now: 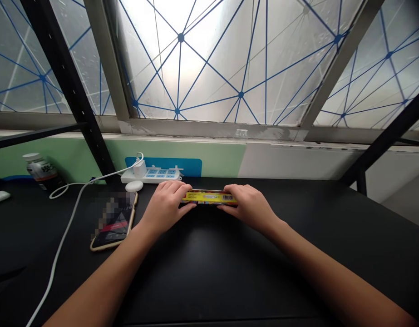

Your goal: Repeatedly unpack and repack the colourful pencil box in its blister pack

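Near the back edge of the black desk, a flat, narrow box (209, 196) is gripped by both hands. Its long yellow and red side, printed with a barcode, faces me. My left hand (168, 202) closes on the box's left end, thumb below and fingers on top. The right end is pinched the same way by my right hand (248, 204). Fingers cover both ends, and I cannot tell whether the box touches the desk (209, 272).
Left of my hands lie a phone (119, 220), a white earbud case (134, 186) and a white power strip (161, 175) with a plugged-in charger. A white cable (64, 245) runs forward. Farther left stands a dark bottle (42, 171). Black metal posts (69, 86) rise at both sides.
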The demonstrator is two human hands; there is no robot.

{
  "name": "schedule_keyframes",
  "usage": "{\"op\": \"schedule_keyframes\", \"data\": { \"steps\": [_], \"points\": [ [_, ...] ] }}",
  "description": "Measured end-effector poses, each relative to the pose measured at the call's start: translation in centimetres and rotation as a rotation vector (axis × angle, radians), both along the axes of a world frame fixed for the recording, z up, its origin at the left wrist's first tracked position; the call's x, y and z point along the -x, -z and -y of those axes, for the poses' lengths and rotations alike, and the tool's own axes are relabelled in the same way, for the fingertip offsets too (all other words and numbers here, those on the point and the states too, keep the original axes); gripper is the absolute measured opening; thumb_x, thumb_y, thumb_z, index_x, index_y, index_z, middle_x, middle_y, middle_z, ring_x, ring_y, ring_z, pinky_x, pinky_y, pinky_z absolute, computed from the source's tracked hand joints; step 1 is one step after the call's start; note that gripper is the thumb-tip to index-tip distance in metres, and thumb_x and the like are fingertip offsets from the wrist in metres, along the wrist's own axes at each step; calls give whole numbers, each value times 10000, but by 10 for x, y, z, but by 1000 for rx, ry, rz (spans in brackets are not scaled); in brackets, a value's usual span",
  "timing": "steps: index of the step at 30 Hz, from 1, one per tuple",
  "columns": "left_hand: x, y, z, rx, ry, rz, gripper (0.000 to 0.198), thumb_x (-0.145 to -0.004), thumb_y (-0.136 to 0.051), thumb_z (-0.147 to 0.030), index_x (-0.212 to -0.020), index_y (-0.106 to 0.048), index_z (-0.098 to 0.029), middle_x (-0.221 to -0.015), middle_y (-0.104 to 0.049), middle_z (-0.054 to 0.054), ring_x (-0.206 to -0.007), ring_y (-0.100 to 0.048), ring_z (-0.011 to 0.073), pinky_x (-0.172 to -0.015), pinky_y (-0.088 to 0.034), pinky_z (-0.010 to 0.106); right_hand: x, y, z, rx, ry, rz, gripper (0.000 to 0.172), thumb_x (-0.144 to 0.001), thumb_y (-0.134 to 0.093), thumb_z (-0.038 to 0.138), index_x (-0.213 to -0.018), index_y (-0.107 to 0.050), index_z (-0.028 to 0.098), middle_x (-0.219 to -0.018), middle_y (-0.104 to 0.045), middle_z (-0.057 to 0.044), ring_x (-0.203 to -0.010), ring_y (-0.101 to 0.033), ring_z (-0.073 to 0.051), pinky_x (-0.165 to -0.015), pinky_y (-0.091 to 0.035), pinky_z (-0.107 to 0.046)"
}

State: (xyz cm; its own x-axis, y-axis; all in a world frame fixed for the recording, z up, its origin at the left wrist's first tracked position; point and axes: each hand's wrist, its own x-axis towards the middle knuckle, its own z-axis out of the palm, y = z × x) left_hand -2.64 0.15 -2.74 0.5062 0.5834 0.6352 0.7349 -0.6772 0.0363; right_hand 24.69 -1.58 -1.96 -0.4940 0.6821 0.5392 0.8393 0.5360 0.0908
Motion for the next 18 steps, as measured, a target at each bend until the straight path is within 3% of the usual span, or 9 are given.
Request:
{"op": "schedule_keyframes", "data": {
  "steps": [5,9,14,18],
  "points": [
    [-9,0,9,136,-53,-179,192,-870,-706,-290,-1015,-617,-201,-1025,-710,103,-932,-660,310,-774,-494,398,12,4,5,120,-93,173,280,-860,-697,240,-1124,-613,201,-1124,-718,-101,-1015,-658,-281,-845,-475,-385],
    [-9,-1,12,159,-13,-250,111,-896,-676,-306,-933,-638,-209,-967,-704,94,-927,-659,305,-775,-493,396,18,7,7,194,-128,179,332,-870,-682,244,-1189,-618,177,-1218,-684,-123,-1122,-616,-301,-937,-477,-427],
    [-7,5,6,157,15,-185,375,-863,-704,-454,-1147,-631,-222,-1147,-682,114,-1087,-597,318,-914,-472,443,18,11,6,251,-133,114,464,-920,-636,405,-1327,-571,193,-1383,-593,-156,-1255,-550,-328,-1020,-438,-511],
    [-5,18,-2,234,-93,-142,721,-878,-549,-674,-1413,-486,-194,-1439,-529,189,-1356,-425,378,-1090,-321,561,27,17,9,307,-179,123,682,-906,-615,547,-1480,-430,229,-1560,-402,-155,-1431,-364,-339,-1125,-331,-560]
  ]
}}
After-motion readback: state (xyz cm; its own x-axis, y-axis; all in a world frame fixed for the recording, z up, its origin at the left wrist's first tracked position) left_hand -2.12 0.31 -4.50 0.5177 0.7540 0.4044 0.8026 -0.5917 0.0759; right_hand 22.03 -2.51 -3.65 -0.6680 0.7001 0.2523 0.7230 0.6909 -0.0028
